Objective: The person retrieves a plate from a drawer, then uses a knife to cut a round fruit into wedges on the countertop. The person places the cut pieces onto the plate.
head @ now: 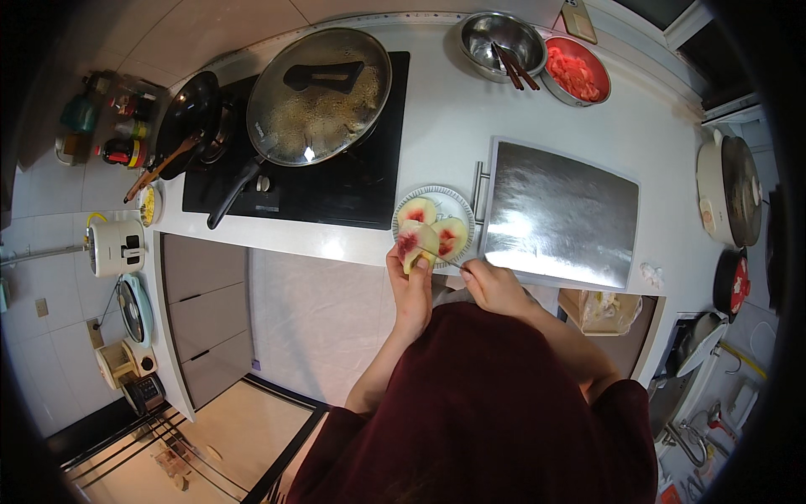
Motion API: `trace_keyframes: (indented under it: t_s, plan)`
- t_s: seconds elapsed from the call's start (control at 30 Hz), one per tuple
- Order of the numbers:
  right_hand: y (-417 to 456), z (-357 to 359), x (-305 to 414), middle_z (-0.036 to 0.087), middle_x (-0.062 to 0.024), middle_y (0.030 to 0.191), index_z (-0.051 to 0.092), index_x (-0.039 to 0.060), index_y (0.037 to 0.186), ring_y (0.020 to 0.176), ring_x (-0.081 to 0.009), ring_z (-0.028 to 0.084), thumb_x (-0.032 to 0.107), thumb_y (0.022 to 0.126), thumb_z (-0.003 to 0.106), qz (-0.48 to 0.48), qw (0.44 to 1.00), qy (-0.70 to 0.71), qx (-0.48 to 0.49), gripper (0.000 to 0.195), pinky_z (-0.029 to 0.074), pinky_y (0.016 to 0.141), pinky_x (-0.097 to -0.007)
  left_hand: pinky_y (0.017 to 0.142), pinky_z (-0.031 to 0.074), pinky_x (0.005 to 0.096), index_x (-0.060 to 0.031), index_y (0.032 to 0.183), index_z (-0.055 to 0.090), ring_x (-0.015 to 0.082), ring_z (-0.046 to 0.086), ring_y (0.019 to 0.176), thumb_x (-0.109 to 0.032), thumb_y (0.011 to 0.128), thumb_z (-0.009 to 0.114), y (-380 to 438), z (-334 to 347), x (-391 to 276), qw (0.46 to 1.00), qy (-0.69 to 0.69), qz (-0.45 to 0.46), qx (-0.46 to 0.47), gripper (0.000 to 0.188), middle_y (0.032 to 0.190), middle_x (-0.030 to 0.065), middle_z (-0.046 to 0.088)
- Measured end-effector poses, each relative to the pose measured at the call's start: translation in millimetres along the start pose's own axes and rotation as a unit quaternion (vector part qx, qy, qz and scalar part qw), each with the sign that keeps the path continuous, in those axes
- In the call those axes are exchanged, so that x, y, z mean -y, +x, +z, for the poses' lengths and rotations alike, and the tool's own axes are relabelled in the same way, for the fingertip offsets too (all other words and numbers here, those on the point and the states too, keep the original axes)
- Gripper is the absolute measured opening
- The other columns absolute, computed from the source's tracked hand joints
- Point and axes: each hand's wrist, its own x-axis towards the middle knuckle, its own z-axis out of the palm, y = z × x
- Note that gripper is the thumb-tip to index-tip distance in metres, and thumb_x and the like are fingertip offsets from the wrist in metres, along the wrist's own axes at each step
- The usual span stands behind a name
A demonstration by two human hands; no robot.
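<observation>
My left hand (pixel 412 296) holds a piece of peeled peach (pixel 415 238), pale with a dark red centre, over the near edge of a small patterned plate (pixel 465 205). My right hand (pixel 497 288) grips a knife; its narrow blade (pixel 437 255) reaches left to the held peach. How deep the blade goes, I cannot tell. On the plate lie two more pale pieces, one peach piece (pixel 414 208) at the back and another peach piece (pixel 452 234) on the right, both with red hollows. My right fist covers the knife's handle.
Right of the plate lies a metal cutting board (pixel 560 208). A lidded frying pan (pixel 321 94) sits on the black cooktop (pixel 378 189), beside a dark wok (pixel 186 120). Behind are a steel bowl (pixel 482 44) with chopsticks and a bowl of red slices (pixel 573 72). A bin (pixel 589 321) hangs below the counter.
</observation>
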Motion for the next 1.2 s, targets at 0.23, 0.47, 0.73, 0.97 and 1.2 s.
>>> trace_keyframes:
  t_s: [0.23,0.47,0.73,0.97,1.2]
  plan:
    - [-1,2,-4,0.061,-0.0159,0.073,0.052,0.0050,0.091,0.062,-0.0371,0.059,0.018,0.089,0.054,0.005,0.999,-0.030,0.014,0.013,0.047,0.052,-0.0449,0.102,0.034,0.0330,-0.0028,0.129,0.030,0.0185,0.042,0.117,-0.002,0.085,0.057,3,-1,-4,0.980,0.183,0.084,-0.006,0.052,0.128,0.0115,0.040]
    - [1,11,-4,0.061,-0.0162,0.072,0.051,0.0055,0.092,0.062,-0.0379,0.060,0.018,0.087,0.056,0.018,0.998,-0.061,0.006,0.014,0.047,0.051,-0.0464,0.101,0.034,0.0333,-0.0018,0.129,0.031,0.0188,0.043,0.117,0.001,0.083,0.060,-1,0,-1,0.956,0.232,0.178,0.001,0.055,0.127,0.0119,0.041]
    - [9,20,-5,0.062,-0.0153,0.075,0.053,0.0052,0.098,0.063,-0.0363,0.061,0.017,0.087,0.056,-0.002,0.998,-0.068,0.007,0.017,0.049,0.051,-0.0453,0.101,0.036,0.0333,-0.0006,0.127,0.030,0.0194,0.044,0.116,0.001,0.083,0.060,-3,-8,-3,0.986,0.144,0.080,0.032,0.054,0.126,0.0131,0.041]
    - [16,24,4,0.062,-0.0144,0.077,0.054,0.0048,0.100,0.065,-0.0355,0.062,0.017,0.087,0.055,0.002,0.998,-0.065,-0.019,0.018,0.050,0.053,-0.0440,0.099,0.038,0.0332,-0.0003,0.124,0.033,0.0192,0.046,0.114,-0.004,0.083,0.061,-11,9,-11,0.973,0.186,0.131,0.033,0.050,0.122,0.0125,0.045]
    - [18,29,4,0.060,-0.0216,0.070,0.055,0.0031,0.089,0.066,-0.0427,0.058,0.019,0.091,0.053,0.045,0.997,0.057,0.005,0.016,0.045,0.056,-0.0501,0.098,0.037,0.0317,-0.0011,0.121,0.037,0.0173,0.047,0.112,-0.003,0.082,0.058,-6,-10,-15,0.991,0.130,0.011,0.023,0.045,0.119,0.0110,0.048]
